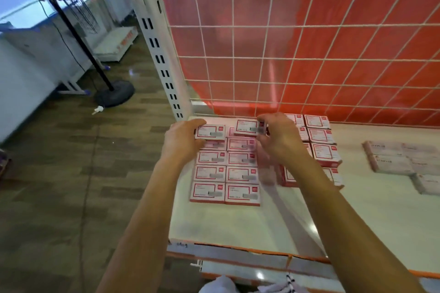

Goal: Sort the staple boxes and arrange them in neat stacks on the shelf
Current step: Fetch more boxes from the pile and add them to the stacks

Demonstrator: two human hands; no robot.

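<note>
Red-and-white staple boxes lie in two neat columns [226,173] on the white shelf [238,223], near its left end. My left hand [183,138] grips one staple box [210,131] at the far end of the left column. Raised over the far end of the right column, my right hand [276,137] pinches another staple box [247,127]. More red-and-white boxes [321,138] form columns just right of my right arm, partly hidden by it.
Pale pink boxes [402,162] lie in a loose group at the shelf's right. A white wire grid over a red panel [285,54] backs the shelf. A slotted white upright [162,62] stands at the left, and a black stand [114,95] is on the wooden floor.
</note>
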